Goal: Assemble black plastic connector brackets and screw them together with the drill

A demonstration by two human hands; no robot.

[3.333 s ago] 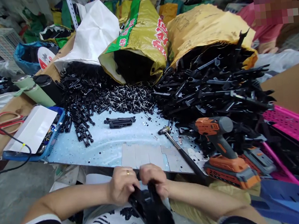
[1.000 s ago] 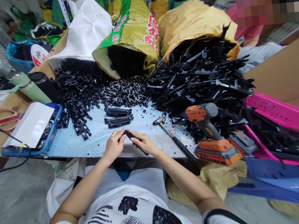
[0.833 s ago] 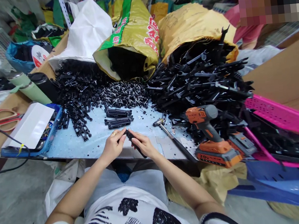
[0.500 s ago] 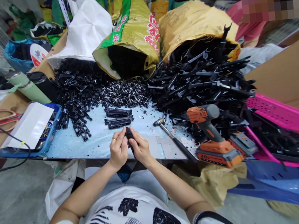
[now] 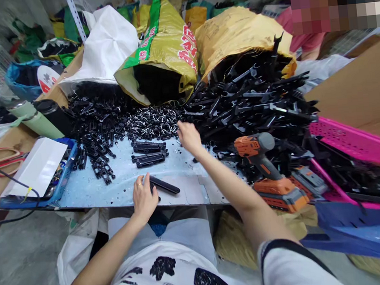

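My left hand [image 5: 144, 198] rests at the table's front edge, its fingers closed round the left end of a long black plastic part [image 5: 165, 184] that lies slanting on the tabletop. Stretched forward, my right hand [image 5: 190, 137] is at the right edge of a pile of small pins with black heads and silver shafts [image 5: 154, 122]. Its fingertips are pinched together, and whatever is between them is too small to make out. Between the hands and the pile lie two small stacks of similar black parts, a nearer one [image 5: 150, 159] and a farther one [image 5: 149, 145].
An orange cordless impact driver [image 5: 260, 158] stands at right, before a heap of black forked parts [image 5: 249, 96]. Farther right is a pink basket [image 5: 354, 138]. Small black links [image 5: 97, 138] are heaped at left, near a blue tray [image 5: 68, 167] and scissors [image 5: 5, 160].
Both hands held the black part together; now it lies on the table under my left hand. My right hand has let go and moved forward to the pin pile. Its forearm now covers the hammer.
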